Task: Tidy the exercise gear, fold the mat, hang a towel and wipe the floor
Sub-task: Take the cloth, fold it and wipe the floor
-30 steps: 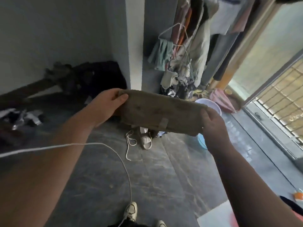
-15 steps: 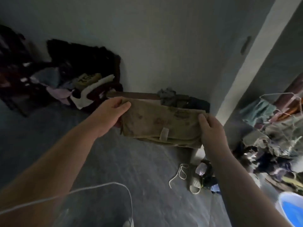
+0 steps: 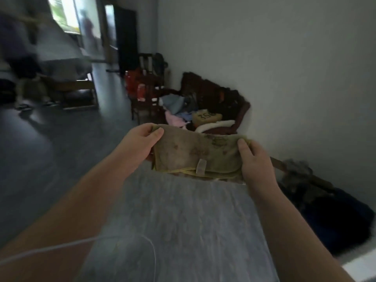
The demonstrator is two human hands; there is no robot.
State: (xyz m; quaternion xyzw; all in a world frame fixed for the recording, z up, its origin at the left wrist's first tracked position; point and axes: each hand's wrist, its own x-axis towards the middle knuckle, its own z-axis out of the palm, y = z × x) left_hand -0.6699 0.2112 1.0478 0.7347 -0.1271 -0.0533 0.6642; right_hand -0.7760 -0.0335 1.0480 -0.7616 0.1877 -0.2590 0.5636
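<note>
Since the earlier frames the view has been turned to the left: the rack of hanging clothes and the blue basin are gone, and a dark chair piled with clothes is now seen against the wall, behind the towel. At the far left a blurred figure is seen. The left hand is closed on the left end of the folded, stained towel, thumb on top. The towel is kept stretched in the air above the grey floor. Its right end is pinched by the right hand. The towel is judged folded but not yet hung. No mat or gear can be made out, so those steps cannot be judged.
</note>
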